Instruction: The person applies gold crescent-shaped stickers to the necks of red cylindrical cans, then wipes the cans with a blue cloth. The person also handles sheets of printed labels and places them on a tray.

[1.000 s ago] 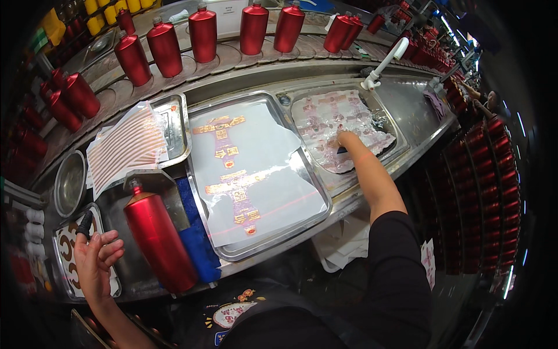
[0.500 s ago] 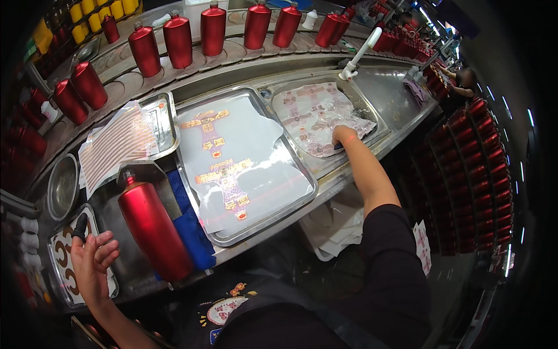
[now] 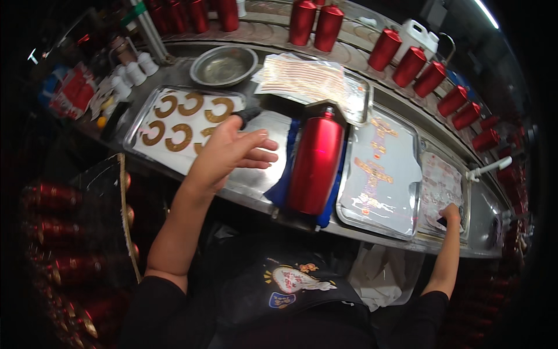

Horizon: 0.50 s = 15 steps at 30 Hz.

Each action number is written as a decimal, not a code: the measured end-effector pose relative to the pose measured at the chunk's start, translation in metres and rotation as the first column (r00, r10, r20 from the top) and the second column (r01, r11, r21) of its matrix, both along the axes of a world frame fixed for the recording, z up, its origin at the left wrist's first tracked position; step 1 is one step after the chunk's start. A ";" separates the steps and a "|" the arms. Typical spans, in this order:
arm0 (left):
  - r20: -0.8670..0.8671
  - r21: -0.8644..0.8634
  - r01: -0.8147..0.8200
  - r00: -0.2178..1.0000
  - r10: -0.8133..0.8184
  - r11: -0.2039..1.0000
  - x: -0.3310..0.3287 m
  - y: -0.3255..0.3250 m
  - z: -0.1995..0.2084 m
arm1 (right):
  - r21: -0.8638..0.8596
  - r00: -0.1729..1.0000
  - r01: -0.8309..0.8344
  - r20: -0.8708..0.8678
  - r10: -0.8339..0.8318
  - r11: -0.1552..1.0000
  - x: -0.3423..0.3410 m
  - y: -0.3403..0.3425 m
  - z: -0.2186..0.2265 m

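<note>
My left hand hovers beside a tray of gold-brown C-shaped pieces, fingers spread. A black piece, perhaps a cover, sits at one digit's tip. My right hand rests at the near edge of a wet printed sheet in the sink, fingers curled; a dark bit shows at its fingertips. What they pinch is hidden. Between my hands, a large red bottle lies in a metal cradle over a blue cloth. Right of it, a tray carries ornate gold-and-purple decals on a pale sheet.
Behind the bottle, striped sheets overlap a metal tray, beside a metal bowl. Red bottles stand along the curved conveyor at the back. A white tap juts over the sink. Paper fills a bin below the counter.
My view has swung left, bringing the C-shaped pieces fully into sight. My left hand stays spread near their tray. My right hand remains at the wet sheet's near edge.
</note>
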State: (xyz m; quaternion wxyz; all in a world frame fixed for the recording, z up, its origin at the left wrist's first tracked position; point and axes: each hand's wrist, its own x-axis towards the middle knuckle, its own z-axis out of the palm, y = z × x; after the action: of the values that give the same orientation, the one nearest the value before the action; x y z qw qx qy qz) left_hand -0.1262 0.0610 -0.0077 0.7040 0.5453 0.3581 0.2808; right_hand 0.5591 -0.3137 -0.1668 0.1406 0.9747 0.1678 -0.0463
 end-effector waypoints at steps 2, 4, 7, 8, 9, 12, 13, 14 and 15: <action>-0.017 -0.041 0.030 0.999 -0.031 0.999 0.008 -0.005 -0.007 | 0.211 1.000 -0.009 -0.011 0.012 0.977 0.001 0.011 0.013; -0.021 -0.068 0.058 0.998 -0.060 0.996 0.014 -0.012 -0.015 | 0.354 0.996 -0.045 -0.050 0.067 0.934 0.000 0.024 0.023; -0.078 0.009 0.081 0.994 -0.081 0.997 0.013 -0.003 -0.026 | 0.593 0.984 -0.044 -0.111 0.137 0.804 -0.007 0.048 0.029; -0.090 0.021 0.042 0.995 -0.040 0.999 0.012 0.006 -0.032 | 0.720 0.978 -0.081 -0.078 0.196 0.689 -0.014 0.058 0.027; -0.142 0.057 0.006 0.990 0.002 0.998 0.008 0.020 -0.037 | 0.809 0.985 -0.061 -0.048 0.168 0.585 -0.022 0.067 0.027; -0.218 0.192 -0.150 0.957 0.191 0.970 -0.013 0.077 -0.059 | 0.959 0.902 0.131 -0.220 0.371 0.251 -0.062 0.097 0.027; -0.273 0.311 -0.230 0.908 0.318 0.922 -0.024 0.098 -0.070 | 0.946 0.907 0.248 -0.302 0.294 0.207 -0.078 0.107 0.029; -0.285 0.419 -0.283 0.861 0.421 0.863 -0.039 0.119 -0.079 | 0.917 0.858 0.355 -0.397 0.326 0.183 -0.094 0.112 0.038; -0.333 0.467 -0.244 0.842 0.424 0.850 -0.059 0.140 -0.089 | 0.818 0.776 0.571 -0.563 0.286 0.061 -0.112 0.120 0.042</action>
State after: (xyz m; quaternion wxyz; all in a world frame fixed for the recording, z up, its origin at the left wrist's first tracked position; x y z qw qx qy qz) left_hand -0.1849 0.2005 -0.0970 0.4183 0.6544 0.5274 0.3445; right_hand 0.4473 -0.1935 -0.1251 -0.6255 0.7378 0.0800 -0.2410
